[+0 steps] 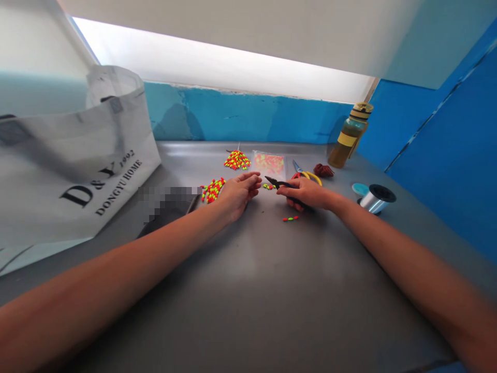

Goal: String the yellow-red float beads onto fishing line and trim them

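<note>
In the head view, my right hand is wrapped round the dark handles of a pair of pliers, whose jaws point left. Facing them is my left hand, with its fingertips pinched together; anything between them is too small to make out. Just behind the pliers' tip lies a small group of red and yellow-green beads. A short row of red and green beads rests on the table below my right hand. Beside my left wrist is a pile of red and yellow-green beads.
Farther back are a fan-shaped bead bunch, a clear bag of beads, yellow-handled scissors and dark red cord. On the right stand a bottle and a spool of clear line. A large white bag fills the left.
</note>
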Demonstrator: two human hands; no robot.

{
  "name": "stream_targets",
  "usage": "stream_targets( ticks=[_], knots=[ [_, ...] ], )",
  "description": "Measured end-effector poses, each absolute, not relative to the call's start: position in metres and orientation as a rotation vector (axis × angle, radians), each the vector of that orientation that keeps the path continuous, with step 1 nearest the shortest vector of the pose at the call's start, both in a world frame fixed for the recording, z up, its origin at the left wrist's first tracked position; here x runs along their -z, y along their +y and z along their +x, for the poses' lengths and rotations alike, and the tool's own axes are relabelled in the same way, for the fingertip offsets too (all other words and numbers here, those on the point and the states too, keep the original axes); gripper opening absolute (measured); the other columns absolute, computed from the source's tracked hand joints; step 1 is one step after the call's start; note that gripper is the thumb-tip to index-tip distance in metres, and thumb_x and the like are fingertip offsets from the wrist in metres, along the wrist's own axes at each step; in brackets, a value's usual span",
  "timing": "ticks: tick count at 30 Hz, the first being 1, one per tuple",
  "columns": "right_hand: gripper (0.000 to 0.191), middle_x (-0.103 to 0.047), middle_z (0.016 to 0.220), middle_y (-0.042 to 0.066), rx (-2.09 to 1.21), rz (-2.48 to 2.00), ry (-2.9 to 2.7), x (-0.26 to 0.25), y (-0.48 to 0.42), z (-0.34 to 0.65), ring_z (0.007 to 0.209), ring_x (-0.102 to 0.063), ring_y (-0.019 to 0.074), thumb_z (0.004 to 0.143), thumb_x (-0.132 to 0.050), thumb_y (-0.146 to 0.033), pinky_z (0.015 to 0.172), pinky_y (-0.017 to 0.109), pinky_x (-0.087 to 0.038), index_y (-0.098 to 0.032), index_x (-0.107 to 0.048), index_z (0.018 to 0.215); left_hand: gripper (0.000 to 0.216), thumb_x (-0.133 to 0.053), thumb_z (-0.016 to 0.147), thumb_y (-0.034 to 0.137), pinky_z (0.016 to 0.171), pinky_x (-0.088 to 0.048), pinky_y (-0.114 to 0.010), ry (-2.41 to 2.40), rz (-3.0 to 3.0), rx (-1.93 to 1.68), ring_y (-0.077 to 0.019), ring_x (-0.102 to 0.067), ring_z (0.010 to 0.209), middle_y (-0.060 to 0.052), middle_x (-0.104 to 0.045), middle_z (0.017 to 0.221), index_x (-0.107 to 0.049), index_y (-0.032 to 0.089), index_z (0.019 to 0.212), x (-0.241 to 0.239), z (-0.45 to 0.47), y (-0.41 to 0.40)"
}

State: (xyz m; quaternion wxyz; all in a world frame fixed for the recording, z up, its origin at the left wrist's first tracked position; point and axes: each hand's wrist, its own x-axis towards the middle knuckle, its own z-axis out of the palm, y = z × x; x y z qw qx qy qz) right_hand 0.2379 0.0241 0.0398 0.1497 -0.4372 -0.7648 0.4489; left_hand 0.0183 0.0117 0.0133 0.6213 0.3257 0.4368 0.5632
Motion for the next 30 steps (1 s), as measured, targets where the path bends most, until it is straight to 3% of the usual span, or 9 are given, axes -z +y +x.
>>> stream_targets(
  ticks=[7,11,30],
  knots=[
    [0.038,-0.064,0.069,-0.001,-1.227,-1.266,-2.225,-0.04,0.021,0.237,0.047,-0.055,0.0095,0.091,-0.06,-0.055,0.046,0.022,-0.04,-0.018,-0.064,0.095,0.017,-0.071,0.079,0.01,0.065,-0.047,-0.022,1.063,0.763,-1.253,-0.0111,-0.062,0.073,-0.006,-0.07,0.087,-0.076,0.018,0.093,-0.021,0.017,0.009],
    [0.038,-0.065,0.068,-0.001,-1.188,-1.264,-2.264,-0.041,0.02,0.236,0.047,-0.055,0.0095,0.091,-0.059,-0.055,0.046,0.023,-0.04,-0.017,-0.066,0.096,0.012,-0.074,0.076,0.011,0.063,-0.046,-0.023,1.049,0.713,-1.266,-0.0118,-0.062,0.073,-0.006,-0.071,0.088,-0.073,0.018,0.085,-0.024,0.018,0.008],
    [0.038,-0.066,0.07,0.001,-1.15,-1.278,-2.289,-0.042,0.019,0.235,0.048,-0.056,0.0098,0.092,-0.057,-0.054,0.046,0.022,-0.042,-0.018,-0.065,0.097,0.011,-0.077,0.076,0.014,0.06,-0.044,-0.022,1.031,0.755,-1.257,-0.0099,-0.058,0.068,-0.006,-0.072,0.092,-0.073,0.018,0.085,-0.025,0.017,0.008]
  ],
)
